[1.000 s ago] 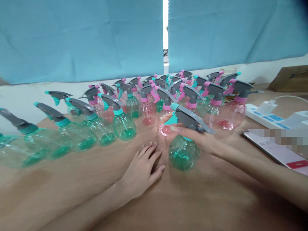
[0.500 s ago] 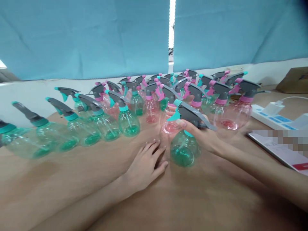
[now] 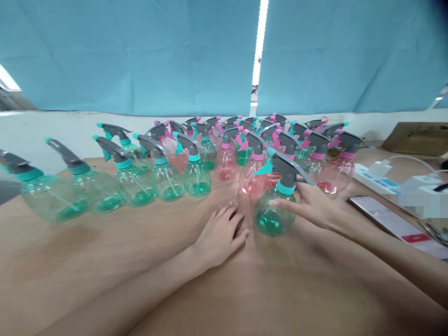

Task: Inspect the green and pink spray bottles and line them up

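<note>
Head view: green spray bottle upright on a wood-toned table, right hand around it.
Its thumb lies across the bottle's shoulder, fingers curling behind, partly hidden; left hand rests flat on the table, fingers slightly spread, holding nothing. Green bottles line the table's left side; pink and green bottles crowd toward the white wall. Blue curtain covers the background, split by a bright narrow gap. At right: phone lying flat, power strip with white plugs behind it, brown box near the wall.
</note>
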A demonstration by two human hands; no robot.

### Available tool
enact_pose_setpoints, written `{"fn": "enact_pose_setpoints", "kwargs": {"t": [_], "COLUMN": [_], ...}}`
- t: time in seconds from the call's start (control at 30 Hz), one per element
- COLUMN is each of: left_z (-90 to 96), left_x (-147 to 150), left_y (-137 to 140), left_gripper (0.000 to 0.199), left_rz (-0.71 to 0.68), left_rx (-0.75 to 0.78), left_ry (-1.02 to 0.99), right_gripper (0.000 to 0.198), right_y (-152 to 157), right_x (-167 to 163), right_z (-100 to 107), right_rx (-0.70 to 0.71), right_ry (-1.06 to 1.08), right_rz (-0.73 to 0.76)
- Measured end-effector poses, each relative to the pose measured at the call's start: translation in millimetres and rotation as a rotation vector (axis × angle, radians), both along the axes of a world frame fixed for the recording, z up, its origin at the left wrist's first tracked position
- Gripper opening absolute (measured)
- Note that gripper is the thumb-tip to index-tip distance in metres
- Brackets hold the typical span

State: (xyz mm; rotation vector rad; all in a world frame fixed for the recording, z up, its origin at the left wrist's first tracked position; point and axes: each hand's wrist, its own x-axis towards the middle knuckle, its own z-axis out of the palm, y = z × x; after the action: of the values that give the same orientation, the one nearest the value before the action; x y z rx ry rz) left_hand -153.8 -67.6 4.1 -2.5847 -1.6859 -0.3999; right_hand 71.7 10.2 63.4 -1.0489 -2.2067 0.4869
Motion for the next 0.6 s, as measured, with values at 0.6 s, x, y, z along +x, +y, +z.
{"fn": "enact_pose_setpoints", "kwargs": {"t": [0.6], "left_z": [5.2], "left_x": [-13], "left_y": [-33], "left_gripper": [0.016], "left_rz": [0.190], "left_rx": [0.119], "left_ry": [0.083], "right_gripper": [0.049], "right_y": [8], "right_x": [-79], "right_z": [1], "right_rx": [0.029], "right_ry": [-0.103], "right_rz": [0.037]}}
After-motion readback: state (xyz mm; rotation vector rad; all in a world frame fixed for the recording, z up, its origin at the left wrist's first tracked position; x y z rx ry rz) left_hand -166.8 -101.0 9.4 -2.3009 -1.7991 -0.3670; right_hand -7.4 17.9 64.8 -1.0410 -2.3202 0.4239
